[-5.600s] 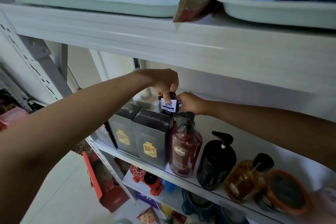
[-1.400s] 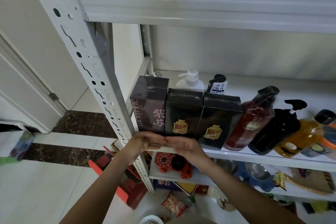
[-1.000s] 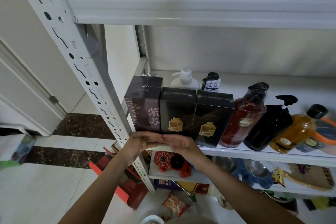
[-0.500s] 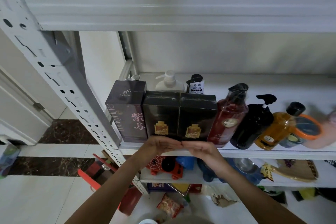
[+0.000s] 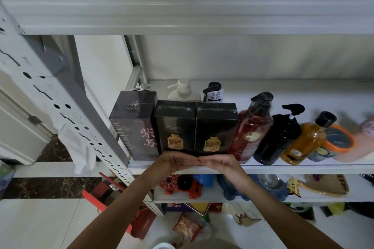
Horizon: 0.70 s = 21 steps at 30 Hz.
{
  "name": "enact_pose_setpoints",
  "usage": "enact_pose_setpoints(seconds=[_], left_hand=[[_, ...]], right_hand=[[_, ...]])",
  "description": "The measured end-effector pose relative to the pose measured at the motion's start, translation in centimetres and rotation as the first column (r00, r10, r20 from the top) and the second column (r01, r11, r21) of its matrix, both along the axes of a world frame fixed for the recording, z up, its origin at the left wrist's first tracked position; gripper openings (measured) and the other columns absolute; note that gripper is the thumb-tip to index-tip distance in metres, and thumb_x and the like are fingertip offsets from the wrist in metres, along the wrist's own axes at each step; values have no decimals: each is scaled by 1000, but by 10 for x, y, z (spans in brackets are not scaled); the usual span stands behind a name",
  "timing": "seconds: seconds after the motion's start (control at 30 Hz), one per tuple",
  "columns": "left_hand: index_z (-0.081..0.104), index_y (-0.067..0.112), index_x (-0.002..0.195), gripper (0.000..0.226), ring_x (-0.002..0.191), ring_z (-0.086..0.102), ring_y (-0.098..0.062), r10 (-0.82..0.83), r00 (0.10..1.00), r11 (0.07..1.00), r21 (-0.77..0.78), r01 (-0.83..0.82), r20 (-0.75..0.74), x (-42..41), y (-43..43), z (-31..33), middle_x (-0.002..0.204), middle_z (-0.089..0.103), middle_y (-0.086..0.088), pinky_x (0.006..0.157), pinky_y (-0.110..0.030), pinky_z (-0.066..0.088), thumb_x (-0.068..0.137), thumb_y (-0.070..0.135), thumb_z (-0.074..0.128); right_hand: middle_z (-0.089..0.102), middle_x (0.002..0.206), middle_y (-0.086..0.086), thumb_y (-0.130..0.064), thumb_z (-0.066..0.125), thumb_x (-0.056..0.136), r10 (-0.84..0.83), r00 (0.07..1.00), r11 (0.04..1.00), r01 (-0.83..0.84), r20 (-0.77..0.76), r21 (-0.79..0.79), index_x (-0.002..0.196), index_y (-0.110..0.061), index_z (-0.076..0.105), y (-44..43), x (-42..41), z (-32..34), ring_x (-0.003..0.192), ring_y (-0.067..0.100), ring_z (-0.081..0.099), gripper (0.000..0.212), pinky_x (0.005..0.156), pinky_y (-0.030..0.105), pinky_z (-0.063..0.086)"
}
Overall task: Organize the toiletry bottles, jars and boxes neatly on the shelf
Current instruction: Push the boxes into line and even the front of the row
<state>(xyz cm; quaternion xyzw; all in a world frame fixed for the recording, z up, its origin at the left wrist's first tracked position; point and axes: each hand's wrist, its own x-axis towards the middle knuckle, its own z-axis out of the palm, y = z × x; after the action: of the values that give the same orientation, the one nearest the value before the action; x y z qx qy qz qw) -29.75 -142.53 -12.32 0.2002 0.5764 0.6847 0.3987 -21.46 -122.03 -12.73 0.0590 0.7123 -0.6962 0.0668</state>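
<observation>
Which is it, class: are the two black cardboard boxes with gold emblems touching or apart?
Touching. The head view shows the left black box and the right black box flush, no gap along their shared edge.

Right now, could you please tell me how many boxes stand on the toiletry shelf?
3, front row: purple box leftmost, left black box beside it, right black box next; others may hide behind.

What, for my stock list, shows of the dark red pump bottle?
The dark red pump bottle stands on the shelf between the right black box and the black pump bottle, leaning right in this view. It looks like translucent plastic, with a black pump head under clear wrap and a small gold oval label.
</observation>
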Motion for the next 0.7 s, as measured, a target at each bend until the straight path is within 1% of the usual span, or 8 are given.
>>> enact_pose_setpoints(seconds=[0.13, 0.23, 0.3, 0.47, 0.57, 0.6, 0.63, 0.7], left_hand=[[70, 4, 106, 38, 113, 61, -31, 3, 1000, 1000, -3, -3, 11, -1, 2, 0, 113, 67, -22, 99, -33, 48, 85, -15, 44], [72, 5, 104, 45, 114, 61, -31, 7, 999, 1000, 27, -8, 33, 0, 4, -1, 111, 67, -22, 99, -32, 48, 70, -12, 49], [71, 4, 104, 48, 114, 60, -33, 9, 999, 999, 47, -11, 47, 0, 4, -2, 112, 66, -24, 99, -33, 48, 66, -11, 48], [67, 0, 109, 48, 116, 59, -33, 8, 1000, 998, 56, -10, 22, 6, 8, -3, 116, 64, -26, 100, -33, 47, 68, -11, 47], [66, 0, 111, 36, 116, 59, -34, -10, 999, 997, 73, 13, -38, 12, 19, -2, 117, 64, -24, 100, -35, 46, 76, 8, 64], [64, -3, 113, 39, 116, 58, -35, -27, 998, 996, 83, 32, -63, 14, 25, -1, 118, 63, -24, 102, -37, 45, 79, 16, 66], [63, -4, 115, 38, 117, 57, -36, -48, 994, 995, 81, 55, -95, 17, 30, -2, 119, 62, -24, 103, -40, 44, 84, 19, 63], [59, -7, 118, 30, 118, 57, -36, -67, 989, 996, 45, 73, -129, 19, 43, -6, 121, 61, -24, 105, -42, 42, 94, 9, 49]], right_hand=[[71, 107, 6, -5, 58, 89, -8, 1000, 1000, 8, 4, -18, 110, -7, 68, 0, -3, 0, 106, 17, 65, 24, 94, 26, 49], [72, 106, 5, -6, 59, 88, -15, 1000, 999, 16, 15, -32, 106, -15, 70, -1, -3, 2, 105, 17, 65, 23, 96, 29, 48], [72, 106, 4, -6, 59, 88, -13, 1000, 999, 14, 20, -42, 105, -17, 71, -1, -3, 3, 106, 17, 65, 23, 96, 29, 48], [71, 109, 2, -9, 59, 89, -10, 999, 998, 12, 37, -62, 109, -13, 69, 5, 6, 6, 109, 14, 63, 23, 96, 25, 47], [71, 110, 4, -7, 58, 89, -28, 999, 997, 29, 20, -76, 112, -6, 68, 16, 18, 4, 109, 14, 63, 25, 94, 22, 48], [70, 110, 6, -6, 58, 88, -36, 999, 995, 37, 15, -93, 112, -4, 67, 22, 22, 3, 109, 16, 63, 25, 94, 24, 48], [70, 110, 8, -7, 60, 87, -47, 999, 992, 48, 14, -117, 112, -2, 67, 27, 26, 2, 109, 19, 63, 26, 94, 26, 48], [70, 109, 13, -18, 69, 81, -75, 997, 984, 75, 10, -159, 109, -1, 68, 37, 33, 3, 109, 24, 64, 33, 95, 31, 49]])
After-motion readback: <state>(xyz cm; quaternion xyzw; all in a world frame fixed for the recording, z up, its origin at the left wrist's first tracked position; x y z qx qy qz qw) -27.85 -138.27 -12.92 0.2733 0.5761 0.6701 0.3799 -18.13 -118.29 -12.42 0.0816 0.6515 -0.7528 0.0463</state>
